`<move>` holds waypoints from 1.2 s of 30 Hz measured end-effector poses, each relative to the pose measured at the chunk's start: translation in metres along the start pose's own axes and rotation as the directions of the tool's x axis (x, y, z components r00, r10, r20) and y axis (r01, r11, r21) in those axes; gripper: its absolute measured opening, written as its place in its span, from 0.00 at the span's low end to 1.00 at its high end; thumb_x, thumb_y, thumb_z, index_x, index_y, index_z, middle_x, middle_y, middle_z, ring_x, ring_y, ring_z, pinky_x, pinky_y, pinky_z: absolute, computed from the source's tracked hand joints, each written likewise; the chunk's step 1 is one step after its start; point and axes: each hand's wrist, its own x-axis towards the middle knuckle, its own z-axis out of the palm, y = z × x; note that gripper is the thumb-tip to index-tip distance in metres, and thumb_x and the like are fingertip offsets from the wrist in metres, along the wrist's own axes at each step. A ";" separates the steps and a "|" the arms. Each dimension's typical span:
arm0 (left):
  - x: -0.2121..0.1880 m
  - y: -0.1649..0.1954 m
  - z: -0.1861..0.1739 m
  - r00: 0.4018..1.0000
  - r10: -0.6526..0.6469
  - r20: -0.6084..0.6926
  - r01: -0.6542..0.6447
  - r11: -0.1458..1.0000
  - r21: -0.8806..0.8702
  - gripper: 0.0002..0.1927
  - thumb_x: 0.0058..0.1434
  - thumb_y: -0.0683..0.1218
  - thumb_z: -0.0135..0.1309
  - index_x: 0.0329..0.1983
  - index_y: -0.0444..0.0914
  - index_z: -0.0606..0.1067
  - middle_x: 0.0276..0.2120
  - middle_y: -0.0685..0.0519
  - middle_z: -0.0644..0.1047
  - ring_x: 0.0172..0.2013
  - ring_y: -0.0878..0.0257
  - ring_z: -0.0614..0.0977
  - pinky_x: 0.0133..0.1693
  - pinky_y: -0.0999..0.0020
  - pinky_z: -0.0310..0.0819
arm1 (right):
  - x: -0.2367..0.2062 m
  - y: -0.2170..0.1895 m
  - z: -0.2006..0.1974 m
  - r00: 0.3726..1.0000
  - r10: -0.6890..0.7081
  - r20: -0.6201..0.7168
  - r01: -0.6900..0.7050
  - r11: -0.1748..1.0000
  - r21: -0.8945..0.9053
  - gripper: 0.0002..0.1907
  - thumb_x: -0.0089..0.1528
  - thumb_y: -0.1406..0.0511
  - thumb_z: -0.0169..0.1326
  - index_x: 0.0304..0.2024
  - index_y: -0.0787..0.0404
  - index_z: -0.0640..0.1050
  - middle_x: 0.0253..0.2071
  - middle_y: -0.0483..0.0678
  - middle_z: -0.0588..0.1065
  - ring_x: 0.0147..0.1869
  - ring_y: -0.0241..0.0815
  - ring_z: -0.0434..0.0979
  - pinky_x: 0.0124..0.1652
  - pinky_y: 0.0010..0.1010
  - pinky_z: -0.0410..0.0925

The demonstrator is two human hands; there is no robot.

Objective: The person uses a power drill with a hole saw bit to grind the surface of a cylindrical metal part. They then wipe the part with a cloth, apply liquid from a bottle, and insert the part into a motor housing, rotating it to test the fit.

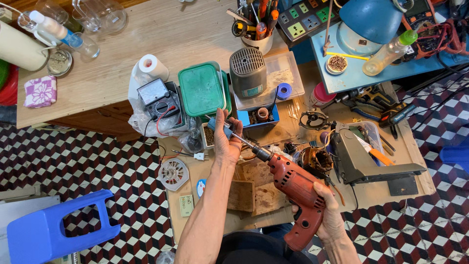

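Right hand [328, 210]: wrapped around the grip of a red electric drill [295, 188], clamped on it near the front edge of the low workbench [415, 156].

Drill: held tilted, the chuck [261, 153] aimed up and to the left, with a thin bit or shaft [240, 139] sticking out toward the other hand.

Left hand [225, 139]: closed around something small and blue at the tip of that shaft; what exactly is pinched there can't be made out, it's mostly hidden by the fingers. So both hands are busy, set apart along the length of the drill.

Under the drill: a couple of worn wooden blocks [254, 188] are laid on the workbench, roughly mid-way along its front edge.

Just right of the drill: a rusty motor part with copper windings [315, 161], and beside that a grey metal housing [364, 159] near the right edge.

Back of the workbench: a green lidded box [201, 89], a grey vented cover [248, 71] on a clear tray, and a roll of blue tape [284, 90].

Left corner at the back: an analogue multimeter [157, 98] sitting on a plastic bag, with a white roll of tape [152, 66] behind it.

Left front edge: a white round fan grille piece [173, 173].

Floor: patterned tiles, with a blue plastic stool [53, 227] tipped on them to the left.
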 end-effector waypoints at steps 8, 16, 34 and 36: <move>0.001 0.001 0.000 1.000 0.009 0.005 -0.009 1.000 0.000 0.26 0.48 0.58 0.73 0.44 0.41 0.78 0.31 0.57 0.76 0.31 0.67 0.81 0.37 0.71 0.84 | 0.000 0.000 -0.002 0.999 0.008 -0.035 -0.009 1.000 -0.020 0.40 0.56 0.48 0.54 0.62 0.67 0.71 0.40 0.59 0.79 0.33 0.44 0.82 0.28 0.33 0.78; -0.001 0.002 0.002 1.000 0.026 0.000 -0.026 1.000 0.011 0.25 0.48 0.57 0.72 0.43 0.41 0.79 0.35 0.55 0.78 0.32 0.67 0.81 0.37 0.72 0.85 | 0.005 0.008 -0.012 0.999 0.005 -0.044 -0.006 1.000 -0.004 0.39 0.57 0.48 0.56 0.62 0.68 0.71 0.41 0.59 0.78 0.32 0.44 0.81 0.28 0.33 0.78; -0.003 -0.003 0.009 0.997 -0.014 0.082 0.018 0.999 -0.046 0.21 0.52 0.54 0.71 0.42 0.41 0.78 0.33 0.55 0.79 0.33 0.66 0.83 0.39 0.69 0.86 | -0.005 -0.002 -0.004 0.994 -0.109 0.015 0.108 0.993 0.057 0.36 0.60 0.54 0.54 0.63 0.73 0.69 0.50 0.62 0.77 0.46 0.54 0.81 0.39 0.47 0.79; -0.004 -0.003 0.008 0.995 -0.034 0.091 0.038 0.998 -0.049 0.20 0.52 0.54 0.71 0.42 0.41 0.78 0.33 0.55 0.80 0.33 0.66 0.83 0.38 0.69 0.86 | -0.004 -0.002 -0.008 0.993 -0.110 0.040 0.108 0.993 0.050 0.36 0.60 0.53 0.54 0.63 0.73 0.69 0.49 0.63 0.77 0.45 0.55 0.81 0.39 0.48 0.79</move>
